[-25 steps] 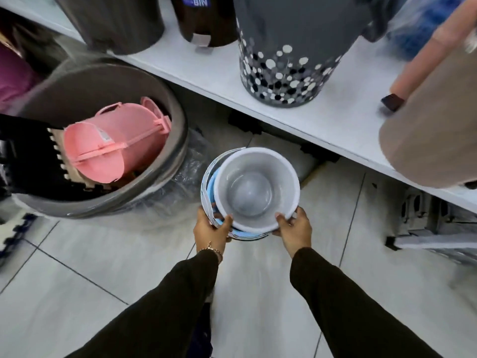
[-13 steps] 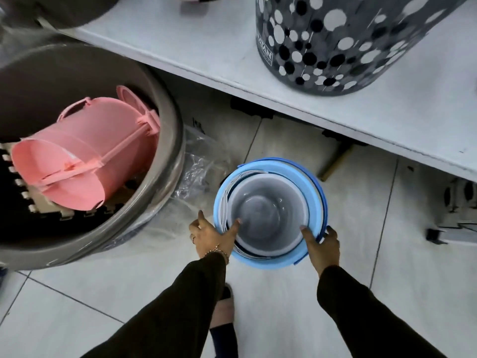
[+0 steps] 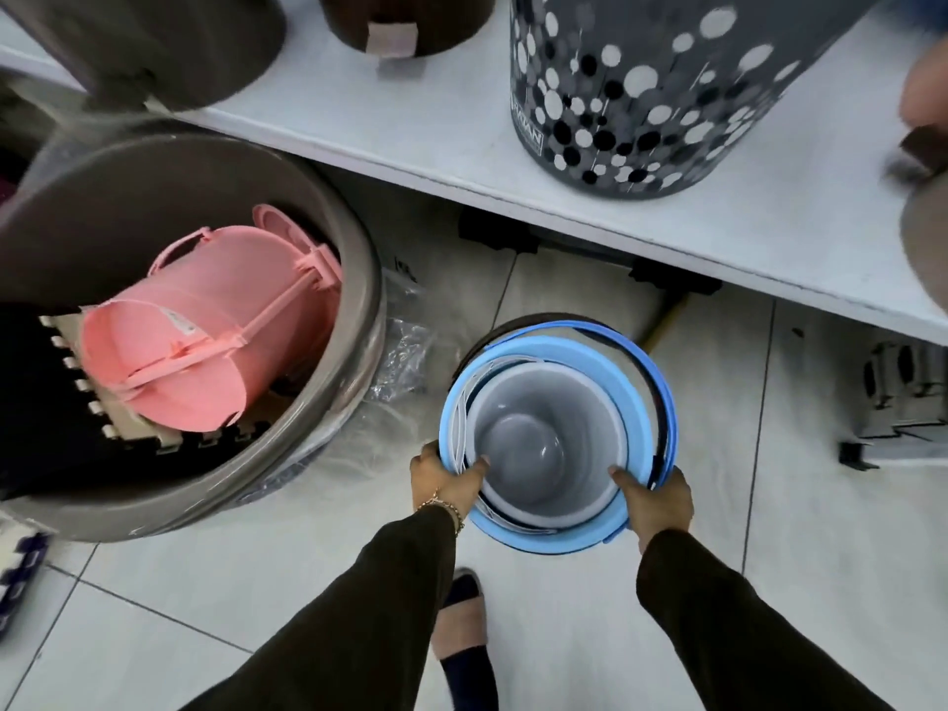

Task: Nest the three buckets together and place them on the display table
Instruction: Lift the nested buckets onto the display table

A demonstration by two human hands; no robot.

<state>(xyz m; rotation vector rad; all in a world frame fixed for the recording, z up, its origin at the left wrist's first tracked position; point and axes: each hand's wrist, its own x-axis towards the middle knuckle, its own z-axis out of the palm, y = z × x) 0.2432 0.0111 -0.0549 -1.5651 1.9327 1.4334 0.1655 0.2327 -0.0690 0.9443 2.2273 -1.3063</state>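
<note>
1. left hand (image 3: 445,479) and right hand (image 3: 654,500) are both gripping the near rim of the nested stack: grey bucket (image 3: 549,443) sitting inside blue bucket (image 3: 513,531), dark rim behind it.
2. stack is hanging over the tiled floor (image 3: 769,531), just in front of the white worktop (image 3: 436,141).
3. brown tub (image 3: 328,454) is holding a pink bin (image 3: 215,320) to the left.

white display shelf (image 3: 410,146): carries grey polka-dot bin (image 3: 631,89), two dark bins at far edge (image 3: 154,38) (image 3: 405,18). pale tiled floor (image 3: 821,531): carries large grey tub (image 3: 359,310), crumpled clear plastic wrap (image 3: 405,356) beside tub.
</note>
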